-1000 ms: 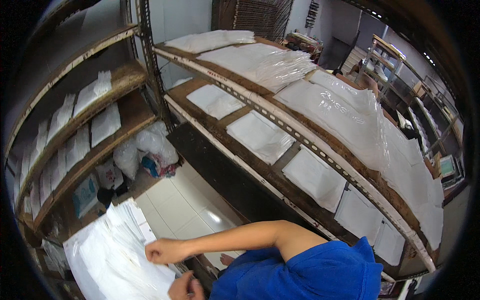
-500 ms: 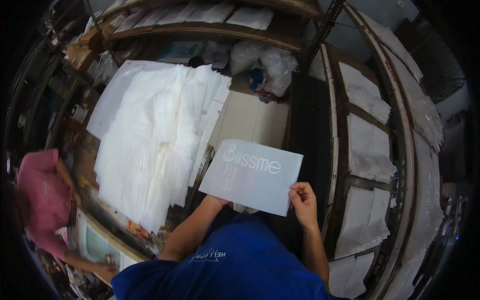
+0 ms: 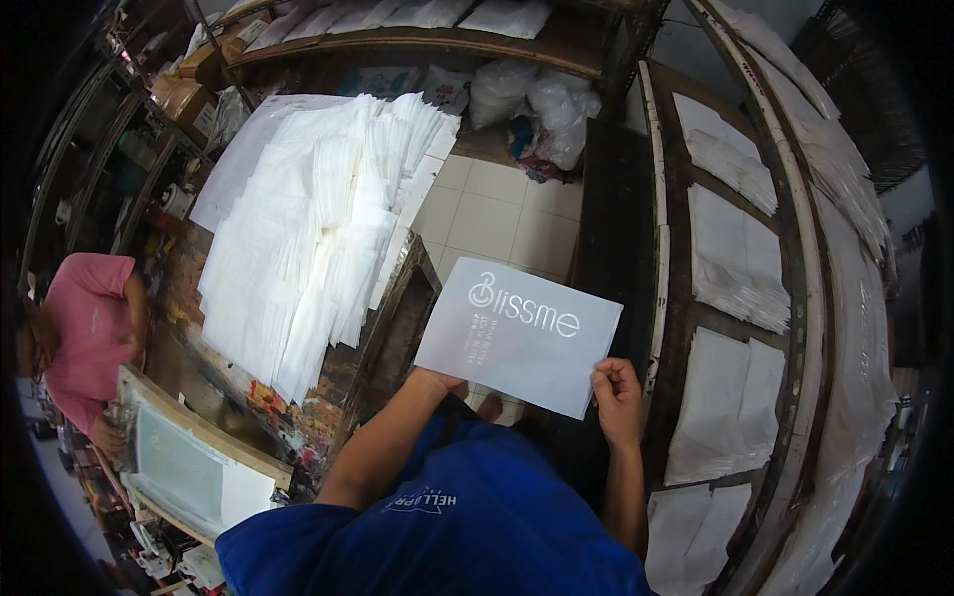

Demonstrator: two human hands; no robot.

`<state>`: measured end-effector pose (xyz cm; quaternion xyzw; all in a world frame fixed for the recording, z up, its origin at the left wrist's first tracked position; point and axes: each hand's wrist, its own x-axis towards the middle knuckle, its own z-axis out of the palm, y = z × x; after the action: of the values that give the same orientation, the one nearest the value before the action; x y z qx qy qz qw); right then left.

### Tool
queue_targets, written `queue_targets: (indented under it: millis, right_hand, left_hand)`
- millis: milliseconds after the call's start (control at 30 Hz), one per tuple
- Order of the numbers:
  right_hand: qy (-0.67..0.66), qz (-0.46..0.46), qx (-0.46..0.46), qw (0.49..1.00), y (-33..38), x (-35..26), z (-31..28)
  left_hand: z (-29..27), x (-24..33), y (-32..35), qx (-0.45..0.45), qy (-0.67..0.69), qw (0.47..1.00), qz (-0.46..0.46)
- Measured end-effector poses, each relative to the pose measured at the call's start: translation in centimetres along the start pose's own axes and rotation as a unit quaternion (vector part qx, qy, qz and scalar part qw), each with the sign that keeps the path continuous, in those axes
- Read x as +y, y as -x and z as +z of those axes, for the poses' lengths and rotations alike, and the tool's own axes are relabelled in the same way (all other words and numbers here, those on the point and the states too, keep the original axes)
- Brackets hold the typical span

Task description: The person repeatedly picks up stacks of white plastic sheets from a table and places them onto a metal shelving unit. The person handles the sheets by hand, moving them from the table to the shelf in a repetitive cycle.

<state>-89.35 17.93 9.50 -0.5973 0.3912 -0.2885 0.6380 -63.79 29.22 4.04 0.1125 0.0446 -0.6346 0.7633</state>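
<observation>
Now the right hand [image 3: 618, 397] pinches the lower right corner of a pale printed bag [image 3: 517, 336]; the left hand [image 3: 437, 378] grips its lower left edge from beneath, fingers hidden. Judging by this, the printed bag is being carried between the stacked white bags [image 3: 318, 219] at left and the drying rack [image 3: 735, 278] at right, and setting it down calls for keeping it flat.

Print workshop: drying racks [image 3: 740, 248], screen frame [image 3: 184, 462]

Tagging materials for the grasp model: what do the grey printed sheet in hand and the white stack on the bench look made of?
Grey printed sheet: looks like thin plastic film or a flat poly bag, matte and slightly translucent, with white print; it stays flat between the left hand and right hand. Could be coated paper.
White stack: likely similar thin film or paper sheets, fanned with soft, limp edges.
</observation>
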Motion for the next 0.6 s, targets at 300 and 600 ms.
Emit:
queue_targets:
  millis: [300, 600]
  right_hand:
    - [0.081, -0.067, -0.034, 0.994, -0.3, -4.1, 1.2]
    - [0.326, -0.288, -0.204, 0.877, -6.3, -19.2, 8.1]
  left_hand:
    - [-2.1, -0.1, 1.3, -0.02, -0.023, 0.999, 0.021]
    - [-10.2, 2.0, -0.4, 0.12, -0.177, 0.977, -0.01]
